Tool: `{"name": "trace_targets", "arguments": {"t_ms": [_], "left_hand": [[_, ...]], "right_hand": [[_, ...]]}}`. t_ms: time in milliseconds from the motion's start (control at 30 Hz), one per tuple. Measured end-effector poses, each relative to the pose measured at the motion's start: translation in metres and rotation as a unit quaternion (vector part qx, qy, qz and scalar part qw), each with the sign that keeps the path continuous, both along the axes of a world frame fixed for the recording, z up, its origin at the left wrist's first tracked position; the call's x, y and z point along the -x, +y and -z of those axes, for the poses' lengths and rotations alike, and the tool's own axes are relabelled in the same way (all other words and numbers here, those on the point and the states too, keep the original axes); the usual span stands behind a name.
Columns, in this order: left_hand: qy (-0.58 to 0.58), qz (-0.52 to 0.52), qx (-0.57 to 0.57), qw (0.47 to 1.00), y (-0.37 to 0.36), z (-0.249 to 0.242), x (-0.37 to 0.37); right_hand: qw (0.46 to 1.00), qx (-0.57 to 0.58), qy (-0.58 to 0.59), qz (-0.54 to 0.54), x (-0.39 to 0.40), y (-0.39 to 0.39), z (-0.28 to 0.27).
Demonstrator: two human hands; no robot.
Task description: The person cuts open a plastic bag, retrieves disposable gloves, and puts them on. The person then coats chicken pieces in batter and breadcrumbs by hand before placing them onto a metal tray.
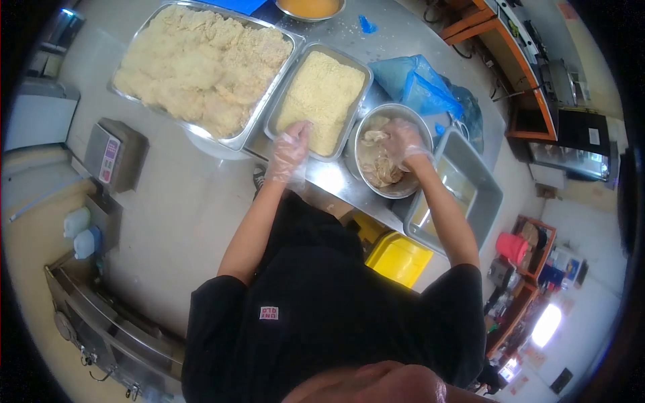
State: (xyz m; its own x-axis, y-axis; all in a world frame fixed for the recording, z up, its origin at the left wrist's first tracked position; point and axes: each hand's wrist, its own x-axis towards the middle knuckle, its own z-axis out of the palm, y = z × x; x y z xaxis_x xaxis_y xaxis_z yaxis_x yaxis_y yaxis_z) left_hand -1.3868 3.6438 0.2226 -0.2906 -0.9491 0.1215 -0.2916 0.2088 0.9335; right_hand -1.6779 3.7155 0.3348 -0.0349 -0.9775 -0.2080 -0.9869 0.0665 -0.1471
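Note:
My left hand (290,153), in a clear plastic glove, is at the near left edge of a metal tray of pale breadcrumbs (322,91). Its fingers are curled together, and whatever they may hold is hidden. In a round steel bowl (354,158) to the right, my gloved right hand (405,140) reaches down among wet, greyish-beige pieces of raw food (381,168). Its fingers close on a pale piece (374,136); the exact kind of food cannot be told. Left of the crumbs, a large metal tray (233,143) is heaped with crumb-coated pieces (201,64).
A deep grey tub (494,198) stands right of the bowl, with a blue plastic bag (420,84) behind. A bowl of orange liquid (310,8) sits at the far edge. Below the table is a yellow bin (400,260); a scale (114,154) stands to the left.

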Motion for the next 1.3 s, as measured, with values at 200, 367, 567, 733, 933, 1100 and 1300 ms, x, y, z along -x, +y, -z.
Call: {"name": "trace_targets", "arguments": {"t_ms": [200,367,567,733,933,1100,1300], "left_hand": [[-0.039,0.006,0.015,0.999,0.003,-0.011,0.0],[-0.064,0.013,0.013,0.998,0.002,-0.024,0.0],[-0.069,0.01,-0.002,0.998,0.004,-0.017,0.003],[-0.042,-0.011,0.055,0.998,0.003,-0.009,0.002],[-0.044,-0.003,0.052,0.998,0.005,-0.017,0.002],[-0.06,0.009,0.06,0.996,0.004,-0.018,0.003],[-0.058,0.007,0.088,0.994,0.004,-0.019,0.004]], "right_hand": [[0.984,-0.088,-0.075,0.136,0.0,0.007,-0.02],[0.992,-0.098,0.031,0.069,-0.024,0.0,-0.023],[0.974,-0.184,0.045,0.124,-0.052,-0.019,0.04],[0.979,-0.152,-0.019,0.134,-0.058,-0.007,0.037],[0.975,-0.144,-0.011,0.166,-0.032,0.002,0.004],[0.975,-0.159,0.053,0.148,-0.02,-0.011,0.007],[0.963,-0.243,0.024,0.113,-0.028,-0.031,0.041]]}}
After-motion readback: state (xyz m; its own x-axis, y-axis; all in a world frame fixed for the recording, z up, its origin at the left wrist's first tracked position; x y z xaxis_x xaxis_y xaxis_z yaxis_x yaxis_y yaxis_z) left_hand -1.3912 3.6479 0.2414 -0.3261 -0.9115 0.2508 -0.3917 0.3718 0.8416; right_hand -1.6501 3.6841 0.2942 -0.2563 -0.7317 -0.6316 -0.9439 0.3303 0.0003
